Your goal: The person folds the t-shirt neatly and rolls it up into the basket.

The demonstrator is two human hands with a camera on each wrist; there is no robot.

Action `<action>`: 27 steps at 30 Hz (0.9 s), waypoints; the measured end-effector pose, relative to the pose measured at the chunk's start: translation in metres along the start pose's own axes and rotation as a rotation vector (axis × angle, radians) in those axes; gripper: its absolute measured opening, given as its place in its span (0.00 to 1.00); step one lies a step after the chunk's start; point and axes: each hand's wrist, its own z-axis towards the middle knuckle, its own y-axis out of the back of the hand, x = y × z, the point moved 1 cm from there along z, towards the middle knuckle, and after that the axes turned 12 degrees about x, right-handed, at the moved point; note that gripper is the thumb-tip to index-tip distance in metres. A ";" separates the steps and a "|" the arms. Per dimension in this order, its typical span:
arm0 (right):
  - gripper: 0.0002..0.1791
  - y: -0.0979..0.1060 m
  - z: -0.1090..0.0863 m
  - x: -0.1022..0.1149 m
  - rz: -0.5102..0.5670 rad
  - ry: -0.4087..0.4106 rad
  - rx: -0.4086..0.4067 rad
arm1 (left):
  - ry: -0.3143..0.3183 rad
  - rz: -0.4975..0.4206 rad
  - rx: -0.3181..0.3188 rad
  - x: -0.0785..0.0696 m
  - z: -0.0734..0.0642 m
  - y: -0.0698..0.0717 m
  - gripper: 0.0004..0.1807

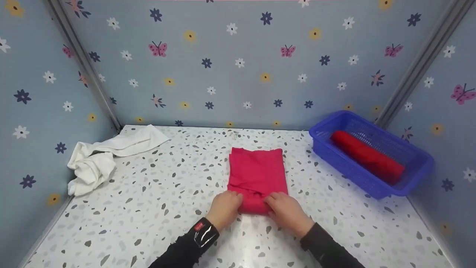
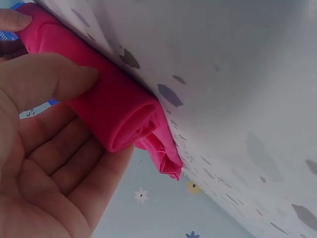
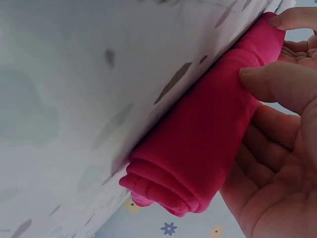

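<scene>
A pinkish-red cloth (image 1: pixel 258 167) lies at the middle of the speckled table, its near end rolled into a thick tube and its far part flat. My left hand (image 1: pixel 225 208) grips the left end of the roll; in the left wrist view the thumb (image 2: pixel 74 74) presses its near side while the fingers curl over the top. On the right end, my right hand (image 1: pixel 288 212) holds the roll the same way, with its thumb (image 3: pixel 277 82) against the cloth. Folded layers show at the roll's end (image 3: pixel 163 191) in the right wrist view.
A blue plastic basket (image 1: pixel 346 176) stands at the right back with a rolled red cloth (image 1: pixel 366 156) inside. At the left back, a crumpled white cloth (image 1: pixel 93 167) lies near the side wall. Flower-patterned panels (image 1: pixel 238 48) enclose the table at the back and both sides.
</scene>
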 end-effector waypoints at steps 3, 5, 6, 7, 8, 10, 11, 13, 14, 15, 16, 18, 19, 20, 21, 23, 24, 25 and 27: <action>0.16 0.000 -0.001 0.000 0.000 0.012 0.005 | 0.008 -0.025 0.003 -0.001 -0.001 0.001 0.09; 0.16 0.001 -0.003 0.000 -0.002 0.020 0.004 | 0.016 -0.043 0.011 -0.002 -0.002 0.002 0.09; 0.16 0.001 -0.003 0.001 -0.002 0.023 0.003 | 0.019 -0.049 0.014 -0.003 -0.002 0.002 0.09; 0.16 0.001 -0.004 0.001 -0.004 0.025 0.003 | 0.020 -0.053 0.014 -0.003 -0.003 0.003 0.10; 0.16 0.002 -0.004 0.001 -0.005 0.026 0.002 | 0.019 -0.057 0.013 -0.003 -0.003 0.003 0.10; 0.16 0.002 -0.005 0.002 -0.006 0.025 0.002 | 0.012 -0.065 0.007 -0.003 -0.004 0.003 0.11; 0.15 0.002 -0.005 0.002 -0.005 0.025 0.001 | 0.006 -0.067 0.003 -0.003 -0.004 0.003 0.11; 0.14 0.002 -0.005 0.003 -0.006 0.026 -0.003 | -0.004 -0.080 0.002 -0.002 -0.005 0.004 0.11; 0.14 0.002 -0.005 0.003 -0.004 0.027 -0.005 | -0.008 -0.086 0.003 -0.001 -0.006 0.003 0.11; 0.14 0.002 -0.005 0.003 -0.004 0.031 -0.010 | -0.014 -0.095 0.005 -0.001 -0.006 0.003 0.11; 0.13 0.001 -0.005 0.003 -0.004 0.034 -0.015 | -0.019 -0.105 0.006 0.000 -0.007 0.003 0.11; 0.12 0.001 -0.006 0.002 -0.003 0.046 -0.028 | -0.034 -0.130 0.007 0.002 -0.007 0.003 0.11; 0.11 0.000 -0.007 0.002 0.000 0.053 -0.035 | -0.044 -0.139 0.003 0.003 -0.007 0.003 0.11; 0.11 0.000 -0.007 0.002 0.005 0.060 -0.041 | -0.056 -0.150 -0.002 0.005 -0.008 0.003 0.12; 0.10 0.000 -0.007 0.002 0.011 0.067 -0.044 | -0.067 -0.163 -0.006 0.006 -0.008 0.002 0.12; 0.10 0.000 -0.008 0.001 0.032 0.074 -0.041 | -0.089 -0.191 -0.009 0.009 -0.007 0.002 0.13; 0.10 0.000 -0.008 0.000 0.043 0.077 -0.035 | -0.098 -0.208 -0.006 0.010 -0.007 0.002 0.14; 0.10 0.000 -0.008 -0.001 0.053 0.075 -0.027 | -0.105 -0.227 -0.001 0.012 -0.007 0.002 0.14; 0.10 0.001 -0.008 -0.002 0.072 0.068 -0.011 | -0.114 -0.279 0.021 0.015 -0.006 0.001 0.13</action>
